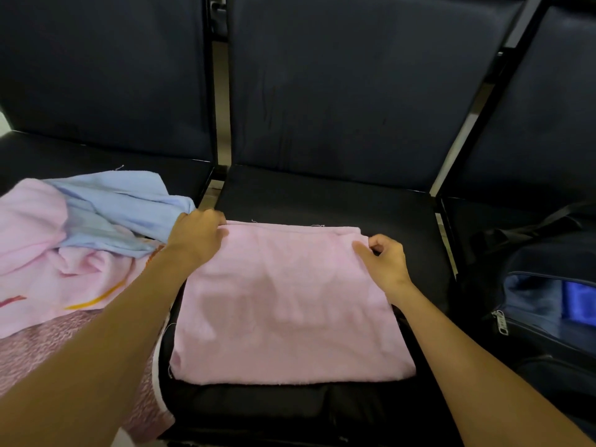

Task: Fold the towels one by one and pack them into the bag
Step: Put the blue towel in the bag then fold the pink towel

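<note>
- Folding the pink towel [287,304] on the middle seat [322,201]: it lies flat, already doubled by the look of it, near edge close to the seat's front edge, far edge about mid-seat.
- Left hand [193,240] at the towel's far-left corner, fingers curled down over it w/ the thumb under the edge, gripping that corner.
- Right hand [385,259] at the far-right corner, thumb & forefinger pinching the cloth, other fingers loosely curled.
- Far edge looks slightly rumpled near the right corner, layers not quite flush. I'd square those first, else the next fold bakes in the skew.
- Probable next: bring one side across to the other, or far edge to near edge. Keep both corners level & taut, lay corner on corner, then smooth flat w/ a palm.
- Watch the right-front corner: it sits close to the seat's right edge, could slide off if tugged.
- Bag [548,304] sits on the seat to the right, unzipped, zip pull [501,324] hanging at its near-left; blue lining shows inside. Fold small enough for that opening.
- Pile [80,240] of unfolded towels, blue over pink, on the left seat, just beside the left forearm. Don't drag it along.
- Task prob. early on; several towels left.
</note>
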`<state>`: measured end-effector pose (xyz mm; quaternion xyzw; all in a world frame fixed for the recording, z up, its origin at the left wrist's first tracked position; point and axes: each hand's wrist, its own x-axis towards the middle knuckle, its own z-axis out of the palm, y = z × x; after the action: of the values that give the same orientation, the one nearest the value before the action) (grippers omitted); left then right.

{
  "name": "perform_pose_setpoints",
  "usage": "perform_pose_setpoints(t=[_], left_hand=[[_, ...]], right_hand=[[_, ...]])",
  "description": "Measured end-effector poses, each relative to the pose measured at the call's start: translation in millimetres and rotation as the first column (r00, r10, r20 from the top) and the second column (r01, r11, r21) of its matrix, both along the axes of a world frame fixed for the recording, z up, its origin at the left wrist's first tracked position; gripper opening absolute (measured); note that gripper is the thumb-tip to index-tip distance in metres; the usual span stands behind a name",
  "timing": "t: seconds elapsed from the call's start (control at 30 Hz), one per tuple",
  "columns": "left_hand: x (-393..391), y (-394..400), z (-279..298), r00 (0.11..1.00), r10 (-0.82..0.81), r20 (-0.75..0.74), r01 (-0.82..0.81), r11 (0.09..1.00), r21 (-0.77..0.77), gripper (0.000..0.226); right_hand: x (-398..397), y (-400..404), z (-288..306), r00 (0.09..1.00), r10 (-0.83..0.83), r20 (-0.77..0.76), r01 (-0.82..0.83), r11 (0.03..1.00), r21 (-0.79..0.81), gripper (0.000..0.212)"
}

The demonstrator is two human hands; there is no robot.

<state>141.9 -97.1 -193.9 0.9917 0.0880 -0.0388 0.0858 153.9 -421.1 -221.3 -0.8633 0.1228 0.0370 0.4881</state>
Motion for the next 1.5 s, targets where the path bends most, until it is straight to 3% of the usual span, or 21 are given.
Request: perform_pose_setpoints(t=[0.17,0.3,0.4,0.6,0.77,0.87,0.97,1.03,1.17,1.27,1.4,1.5], left_hand=[[2,2,9,0.998,0.036,0.046,-0.033,0.997,-0.064,0.019],[1,1,11,0.999,0.031,0.021,-0.029,0.997,-0.074,0.019],[-1,2,12,0.999,0.041,0.034,-0.038,0.995,-0.095,0.021],[-5,6,23,0.996,0.072,0.044,-0.065,0.988,-0.141,0.018],[-10,8,40,0.99,0.058,0.127,-0.028,0.973,-0.227,0.02],[-20,7,56,0.973,0.058,0.225,0.003,0.965,-0.264,0.022],[-31,3,70,0.958,-0.006,0.286,0.058,0.983,-0.174,0.036],[-37,2,75,0.947,-0.056,0.316,0.091,0.991,-0.096,0.031],[-56,-4,89,0.863,-0.109,0.493,0.117,0.993,0.015,0.016],[-69,-9,104,0.777,-0.058,0.627,0.1,0.994,-0.033,0.012],[-80,-11,115,0.528,-0.077,0.846,0.151,0.989,-0.004,0.013],[-87,-17,120,0.438,-0.008,0.899,0.175,0.982,-0.077,0.018]], right_hand=[[1,-1,12,0.992,-0.089,-0.09,0.104,0.98,0.169,0.021],[0,-11,16,0.961,0.004,-0.276,0.12,0.894,0.431,0.013],[0,-15,19,0.96,0.04,-0.279,0.097,0.881,0.462,0.009],[-6,-16,24,0.983,-0.179,-0.032,0.182,0.957,0.227,0.023],[-11,-22,36,0.957,-0.279,0.08,0.237,0.909,0.344,0.021],[-19,-28,51,0.952,-0.27,0.141,0.193,0.894,0.405,0.025],[-29,-33,70,0.942,-0.18,0.283,0.091,0.95,0.299,0.025],[-34,-36,80,0.91,-0.152,0.385,0.083,0.978,0.191,0.017],[-46,-38,99,0.838,-0.162,0.52,0.137,0.987,0.087,0.001],[-58,-37,115,0.782,-0.173,0.599,0.141,0.985,0.1,0.007],[-72,-34,138,0.715,-0.23,0.661,0.164,0.973,0.161,0.011],[-83,-32,153,0.661,-0.266,0.702,0.162,0.964,0.213,0.009]])
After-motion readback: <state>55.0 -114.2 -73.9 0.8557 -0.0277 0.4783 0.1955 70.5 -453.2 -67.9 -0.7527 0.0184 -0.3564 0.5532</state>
